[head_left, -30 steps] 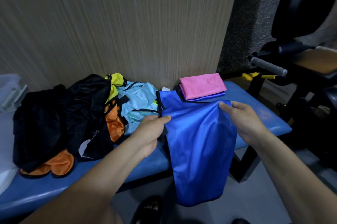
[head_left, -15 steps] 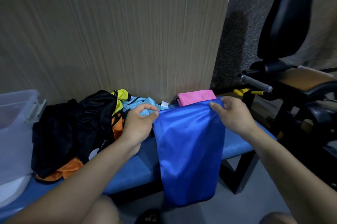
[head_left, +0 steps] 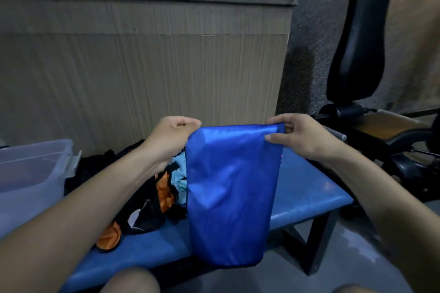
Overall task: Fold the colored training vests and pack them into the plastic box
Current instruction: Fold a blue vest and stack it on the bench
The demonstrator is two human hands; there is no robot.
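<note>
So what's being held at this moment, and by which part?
The blue vest, by its top edge: the left hand grips the left corner, the right hand pinches the right corner. It hangs down over the bench.

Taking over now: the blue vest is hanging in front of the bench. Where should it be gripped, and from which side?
Grip the blue vest at its two top corners, as the left hand and right hand do now, coming in from either side. Its top edge is stretched level and the rest hangs free below, so corner pinches keep it flat.

left hand (head_left: 170,136) and right hand (head_left: 301,136) raised, pinching
</note>
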